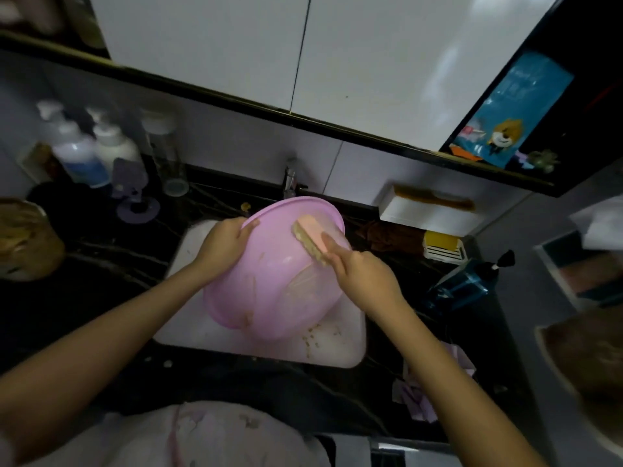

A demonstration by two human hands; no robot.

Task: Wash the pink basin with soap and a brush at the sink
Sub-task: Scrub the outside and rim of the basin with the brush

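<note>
Pink basin, tilted on edge within the white sink, its rim lifted toward the faucet and its rounded body resting low in the sink. Brownish residue clings to the lower wall, and similar crumbs lie on the sink floor beside it. The left hand grips the rim at its left side, thumb hooked over the edge and fingers curled beneath. The right hand holds the brush by its near end, index finger laid straight along the pink back, bristles pressed to the basin wall near the raised rim. Whether the scrubbed face is inner or outer cannot be told with certainty.

Handling, as judged: the thin, slightly translucent plastic suggests a light, somewhat flexible shell that is likely slippery when wet and soapy. The rolled rim looks the firmest hold, and bracing the body against the sink should resist the brush's push.

Surroundings: a dark counter carries white bottles at left and a blue pump dispenser at right.
</note>
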